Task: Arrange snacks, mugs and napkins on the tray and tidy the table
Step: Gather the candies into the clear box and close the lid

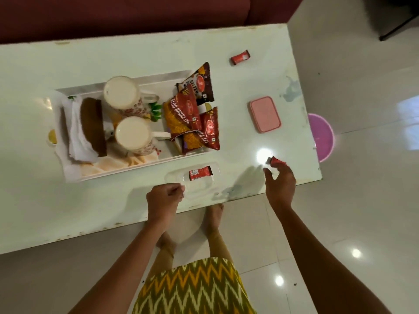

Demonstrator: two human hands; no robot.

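A white tray (pixel 127 171) on the table holds two floral mugs (pixel 121 94) (pixel 133 134), folded white napkins (pixel 77 132) with a brown item on top, and three snack packets (pixel 183 114). In front of the tray stands a clear plastic container (pixel 204 189) with one small red packet (pixel 200 173) in it. My left hand (pixel 164 198) grips the container's left edge. My right hand (pixel 280 182) hovers near the table's right front edge and pinches another small red packet (pixel 275 161). A third red packet (pixel 240 56) lies at the far right.
A pink lid (pixel 265 114) lies on the table right of the tray. A purple bin (pixel 322 137) stands on the floor past the table's right edge. A maroon sofa (pixel 136 14) runs behind the table. My bare feet are under the front edge.
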